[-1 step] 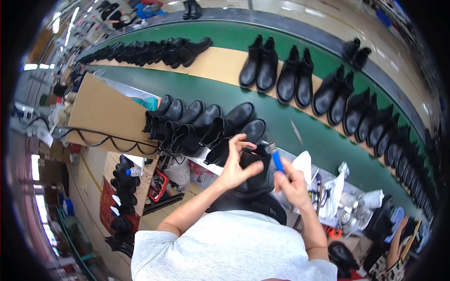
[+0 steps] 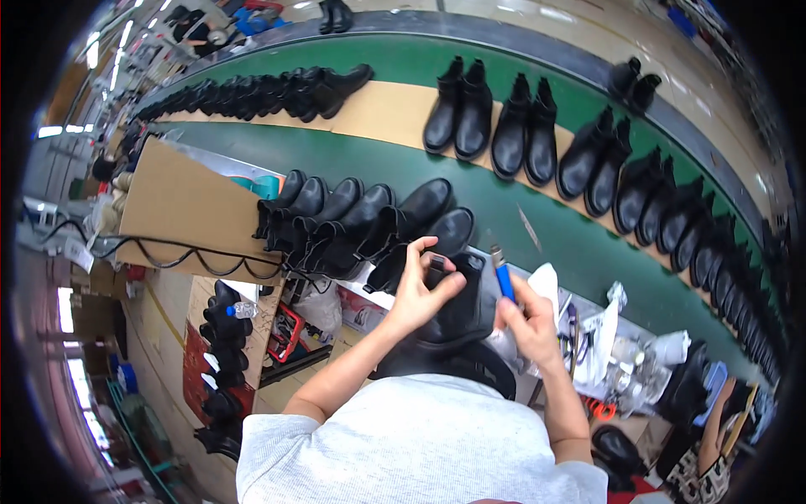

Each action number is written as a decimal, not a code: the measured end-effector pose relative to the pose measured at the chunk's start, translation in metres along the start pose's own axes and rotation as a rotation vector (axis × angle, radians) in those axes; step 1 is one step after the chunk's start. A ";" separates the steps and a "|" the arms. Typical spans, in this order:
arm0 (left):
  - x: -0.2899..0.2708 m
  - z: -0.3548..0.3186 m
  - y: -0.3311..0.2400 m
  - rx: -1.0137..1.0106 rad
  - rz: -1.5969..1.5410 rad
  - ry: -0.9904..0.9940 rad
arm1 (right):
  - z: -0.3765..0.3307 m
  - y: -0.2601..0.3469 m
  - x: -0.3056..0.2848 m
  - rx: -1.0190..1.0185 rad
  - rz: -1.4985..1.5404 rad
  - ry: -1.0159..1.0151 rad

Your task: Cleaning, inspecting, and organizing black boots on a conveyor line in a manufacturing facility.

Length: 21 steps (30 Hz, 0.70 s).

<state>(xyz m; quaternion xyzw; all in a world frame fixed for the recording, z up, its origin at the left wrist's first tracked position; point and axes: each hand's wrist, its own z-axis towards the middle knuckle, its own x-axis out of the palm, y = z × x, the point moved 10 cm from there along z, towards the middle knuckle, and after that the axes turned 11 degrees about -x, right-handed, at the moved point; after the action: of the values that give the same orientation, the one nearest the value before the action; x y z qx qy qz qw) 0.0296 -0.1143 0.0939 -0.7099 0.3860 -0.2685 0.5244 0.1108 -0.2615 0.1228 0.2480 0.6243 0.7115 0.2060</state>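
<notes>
A black ankle boot (image 2: 462, 312) is held upright in front of my body, its shaft top facing up. My left hand (image 2: 416, 296) is at the boot's upper left edge, thumb and fingers curled around a dark loop there that looks like a pull tab. In my right hand (image 2: 529, 326) is a slim blue tool (image 2: 504, 280) with a metal tip pointing up; its exact kind is unclear. The tip stands apart from the boot, to the right of its top edge.
Several black boots (image 2: 361, 210) lie close by at the left on the bench. More pairs (image 2: 525, 139) stand on cardboard strips along the green conveyor (image 2: 395, 151). A cardboard panel (image 2: 185, 202) rises at the left; cluttered tools and plastic cups (image 2: 634, 361) sit at the right.
My right hand and the blue tool have shifted slightly right, away from the boot. My left thumb has come up closer to the fingers at the boot's top.
</notes>
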 end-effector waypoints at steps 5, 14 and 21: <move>0.009 0.015 0.025 -0.201 -0.150 0.090 | -0.001 0.011 -0.017 -0.253 -0.634 0.000; -0.008 0.007 0.042 -0.289 -0.272 -0.023 | -0.006 -0.034 0.026 -0.048 -0.574 0.212; -0.012 0.006 0.041 -0.228 -0.231 -0.070 | -0.002 -0.044 0.029 -0.011 -0.450 0.157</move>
<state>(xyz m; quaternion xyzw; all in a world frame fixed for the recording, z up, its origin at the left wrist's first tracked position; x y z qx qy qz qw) 0.0167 -0.1080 0.0530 -0.8135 0.3112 -0.2567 0.4190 0.0859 -0.2394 0.0816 0.0454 0.6742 0.6680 0.3117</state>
